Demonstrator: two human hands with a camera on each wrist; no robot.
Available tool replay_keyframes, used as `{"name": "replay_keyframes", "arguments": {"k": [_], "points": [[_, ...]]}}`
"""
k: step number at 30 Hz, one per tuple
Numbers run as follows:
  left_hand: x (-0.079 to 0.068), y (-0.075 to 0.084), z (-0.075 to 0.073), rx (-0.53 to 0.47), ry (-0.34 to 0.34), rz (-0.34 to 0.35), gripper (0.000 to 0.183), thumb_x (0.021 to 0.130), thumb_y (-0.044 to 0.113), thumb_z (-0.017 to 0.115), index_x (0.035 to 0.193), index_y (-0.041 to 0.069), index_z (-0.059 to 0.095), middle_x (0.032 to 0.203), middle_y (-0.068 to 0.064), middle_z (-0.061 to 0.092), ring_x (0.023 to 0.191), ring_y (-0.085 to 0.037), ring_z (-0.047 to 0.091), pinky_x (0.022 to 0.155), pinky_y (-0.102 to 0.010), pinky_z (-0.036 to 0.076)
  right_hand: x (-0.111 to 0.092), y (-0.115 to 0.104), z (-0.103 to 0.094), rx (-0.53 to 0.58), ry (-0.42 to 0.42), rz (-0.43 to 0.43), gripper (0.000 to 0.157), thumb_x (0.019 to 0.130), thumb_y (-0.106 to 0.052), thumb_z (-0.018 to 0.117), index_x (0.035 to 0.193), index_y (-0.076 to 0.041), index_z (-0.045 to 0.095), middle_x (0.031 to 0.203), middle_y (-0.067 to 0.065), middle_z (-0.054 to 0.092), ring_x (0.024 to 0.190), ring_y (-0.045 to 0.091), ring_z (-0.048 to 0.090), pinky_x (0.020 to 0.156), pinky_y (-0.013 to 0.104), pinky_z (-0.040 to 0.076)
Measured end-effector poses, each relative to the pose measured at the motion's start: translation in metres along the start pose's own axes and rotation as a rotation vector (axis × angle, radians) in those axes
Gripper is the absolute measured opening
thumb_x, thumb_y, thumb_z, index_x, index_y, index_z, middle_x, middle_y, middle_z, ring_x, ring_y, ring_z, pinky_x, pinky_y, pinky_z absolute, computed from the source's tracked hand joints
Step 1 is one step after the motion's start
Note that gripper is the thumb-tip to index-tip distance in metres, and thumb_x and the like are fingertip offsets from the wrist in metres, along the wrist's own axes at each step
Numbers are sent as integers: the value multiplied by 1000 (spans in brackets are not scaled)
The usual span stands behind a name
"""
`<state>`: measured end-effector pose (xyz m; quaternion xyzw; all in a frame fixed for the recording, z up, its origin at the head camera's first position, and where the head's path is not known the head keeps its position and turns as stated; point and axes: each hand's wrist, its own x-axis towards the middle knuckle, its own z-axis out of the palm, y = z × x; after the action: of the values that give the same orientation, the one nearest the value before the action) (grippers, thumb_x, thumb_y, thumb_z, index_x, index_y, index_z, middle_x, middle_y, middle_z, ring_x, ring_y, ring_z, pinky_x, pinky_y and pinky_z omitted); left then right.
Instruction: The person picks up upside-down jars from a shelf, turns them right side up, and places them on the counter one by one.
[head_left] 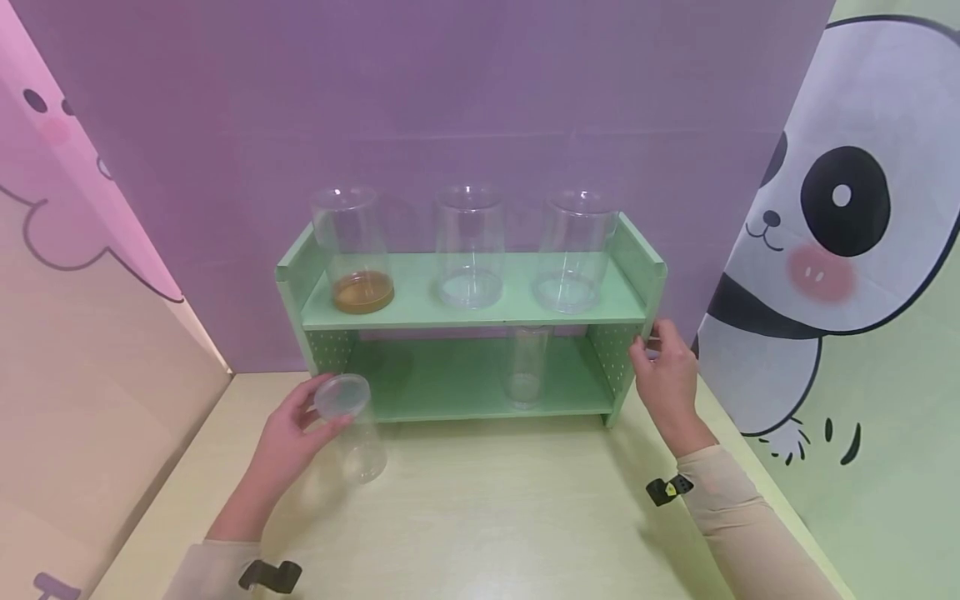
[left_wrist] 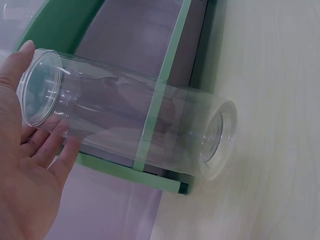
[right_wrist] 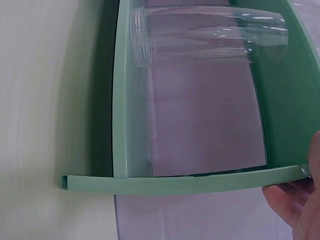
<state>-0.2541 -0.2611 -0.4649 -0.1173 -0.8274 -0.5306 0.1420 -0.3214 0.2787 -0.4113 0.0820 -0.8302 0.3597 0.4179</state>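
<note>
In the head view, my left hand [head_left: 288, 437] grips a clear plastic jar [head_left: 363, 446] near its top, in front of the shelf's left end. The left wrist view shows the thumb by the jar's rim and the fingers round its side; the jar [left_wrist: 120, 110] looks see-through with nothing in it. Whether its base touches the table, I cannot tell. My right hand [head_left: 667, 379] holds the right side panel of the green two-tier shelf [head_left: 480, 321], its fingers partly hidden. A slim clear jar [head_left: 527, 367] stands on the lower tier, right of middle.
Three wide clear jars stand on the upper tier: the left jar [head_left: 352, 242] has a brown bottom layer, the middle jar [head_left: 470, 237] and right jar [head_left: 576, 242] look colourless. A purple wall [head_left: 480, 100] rises behind; the pale table [head_left: 480, 508] lies in front.
</note>
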Motion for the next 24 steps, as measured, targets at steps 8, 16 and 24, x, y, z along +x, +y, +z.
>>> {"name": "replay_keyframes", "arguments": {"k": [8,16,24], "points": [[1,2,-5,-40,205,87,37,110,9,69,145,-3,63,131,1,70,116,3,64,96,-9,55,0,1,1,-5,5,-12,14,101,5,64,116,6,64,111,29,75,98,48,78,76,65,66],[27,13,-13,0,426,47,34,109,12,71,138,-3,64,126,3,69,116,-3,63,97,-12,52,0,1,2,2,0,-4,15,101,5,64,116,7,63,112,29,74,98,48,78,78,65,66],[50,13,-21,30,383,66,48,105,16,78,151,9,67,137,-10,71,115,2,65,96,-11,55,0,1,0,-7,-4,-4,16,101,4,64,117,8,63,111,30,74,98,49,78,78,65,66]]}}
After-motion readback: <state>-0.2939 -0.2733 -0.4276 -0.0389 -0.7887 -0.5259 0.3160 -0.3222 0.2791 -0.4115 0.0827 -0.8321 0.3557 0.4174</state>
